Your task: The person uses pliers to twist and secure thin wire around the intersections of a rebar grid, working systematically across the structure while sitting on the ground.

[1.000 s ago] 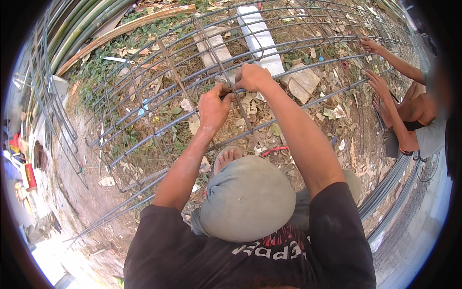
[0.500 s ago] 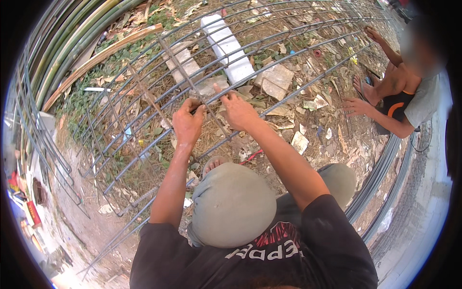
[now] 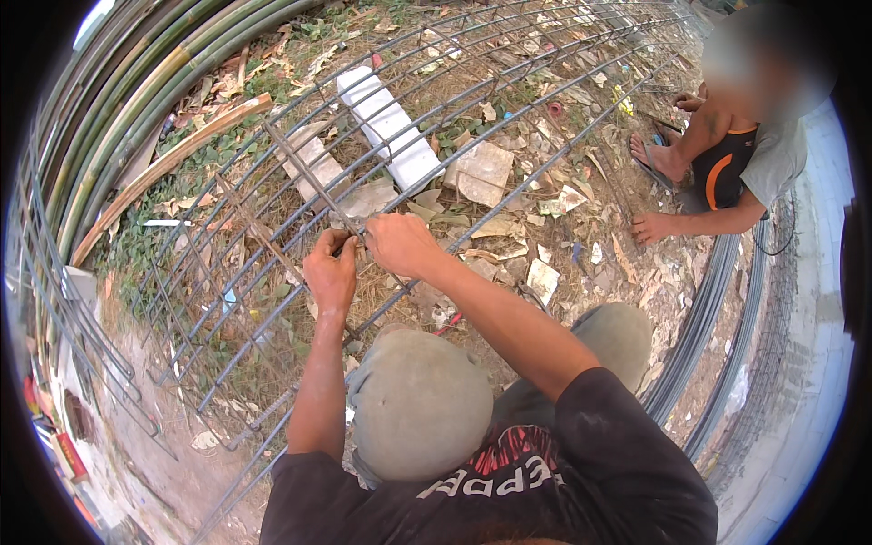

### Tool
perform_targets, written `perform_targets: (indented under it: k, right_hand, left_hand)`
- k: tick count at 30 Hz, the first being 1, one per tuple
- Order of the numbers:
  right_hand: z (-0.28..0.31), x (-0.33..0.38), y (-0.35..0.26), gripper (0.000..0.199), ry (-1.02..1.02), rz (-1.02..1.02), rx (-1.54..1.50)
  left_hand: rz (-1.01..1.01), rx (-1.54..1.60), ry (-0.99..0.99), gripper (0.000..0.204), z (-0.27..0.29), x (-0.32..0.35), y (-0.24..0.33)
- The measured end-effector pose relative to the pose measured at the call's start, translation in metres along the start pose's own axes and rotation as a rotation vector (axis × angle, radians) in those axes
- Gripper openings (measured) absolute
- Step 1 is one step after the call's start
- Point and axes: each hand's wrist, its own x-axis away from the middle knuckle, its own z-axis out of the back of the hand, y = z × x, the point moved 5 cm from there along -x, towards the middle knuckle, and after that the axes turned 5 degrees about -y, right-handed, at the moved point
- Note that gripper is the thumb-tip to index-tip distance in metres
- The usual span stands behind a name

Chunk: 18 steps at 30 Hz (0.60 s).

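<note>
A cage of steel reinforcing bars stretches over the ground in front of me, with a rusty crosspiece (image 3: 309,178) lying across the long bars. My left hand (image 3: 331,271) is at a crossing of the bars, thumb and fingers pinched together; whatever is between them is too small to make out. Right beside it, my right hand (image 3: 401,245) has its fingers curled closed over the same crossing. The back of that hand hides its fingertips and anything in them.
A white block (image 3: 389,129) and a pale slab (image 3: 481,173) lie beneath the cage. Bamboo poles (image 3: 145,104) and bent bars (image 3: 68,291) are at left. A person crouches at right, hand (image 3: 650,228) low by the ground, near bundled bars (image 3: 698,331).
My right hand's fingers, extended before with the index raised, have curled closed and moved against my left hand. The other person's near hand has lowered. The view has shifted slightly.
</note>
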Motion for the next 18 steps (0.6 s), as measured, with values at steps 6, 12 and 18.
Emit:
perform_targets:
  k: [6,12,18]
  right_hand:
    - [0.018,-0.013,-0.016,0.028,-0.168,-0.225,-0.030]
    - [0.014,0.001,-0.032,0.018,-0.123,-0.020,0.271]
    - [0.024,-0.005,-0.035,0.015,-0.122,0.378,0.496]
  left_hand:
    - [0.001,-0.011,0.028,0.014,0.000,-0.001,-0.006]
    - [-0.096,-0.085,0.080,0.015,-0.001,0.006,-0.003]
    - [-0.131,-0.114,0.037,0.019,0.007,0.010,0.004]
